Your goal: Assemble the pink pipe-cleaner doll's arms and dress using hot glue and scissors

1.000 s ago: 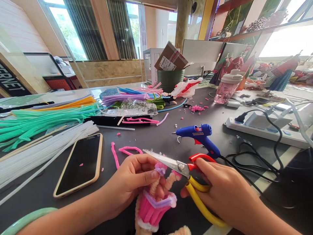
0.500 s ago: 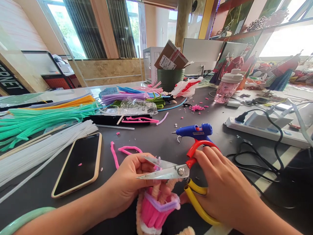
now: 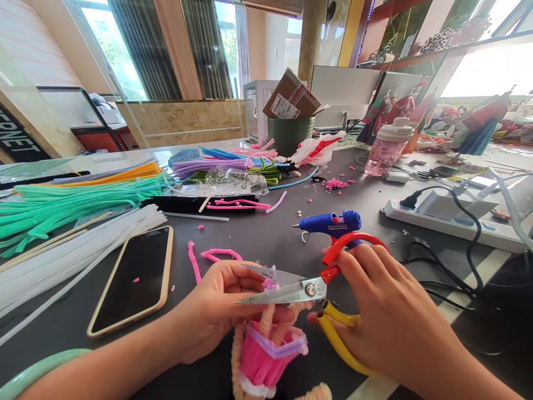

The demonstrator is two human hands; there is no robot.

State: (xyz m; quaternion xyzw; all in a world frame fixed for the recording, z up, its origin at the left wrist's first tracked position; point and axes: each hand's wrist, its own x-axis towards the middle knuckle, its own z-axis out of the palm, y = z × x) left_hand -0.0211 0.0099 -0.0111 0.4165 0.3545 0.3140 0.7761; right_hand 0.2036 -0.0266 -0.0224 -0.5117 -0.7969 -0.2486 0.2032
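My right hand [image 3: 375, 305] is wrapped round the scissors [image 3: 310, 290], which have one red and one yellow handle. Their blades are parted around a small pink and purple fuzzy tuft [image 3: 270, 282]. My left hand [image 3: 220, 311] is closed on a pipe cleaner figure [image 3: 266, 361], its fingers just behind the blades. The figure has a pink skirt-like part with a purple rim, a white fluffy band and beige fuzzy limbs. My left fingers partly hide where the tuft joins it.
A blue glue gun [image 3: 333, 223] lies beyond the scissors. On the left are a phone [image 3: 133, 272] and bundles of green [image 3: 83, 205] and white pipe cleaners [image 3: 79, 255]. A power strip [image 3: 453, 222] with black cables lies right, near a pink bottle [image 3: 387, 147].
My right hand has shifted slightly right, and the scissor handles are spread a little wider. My left hand holds the figure in nearly the same place.
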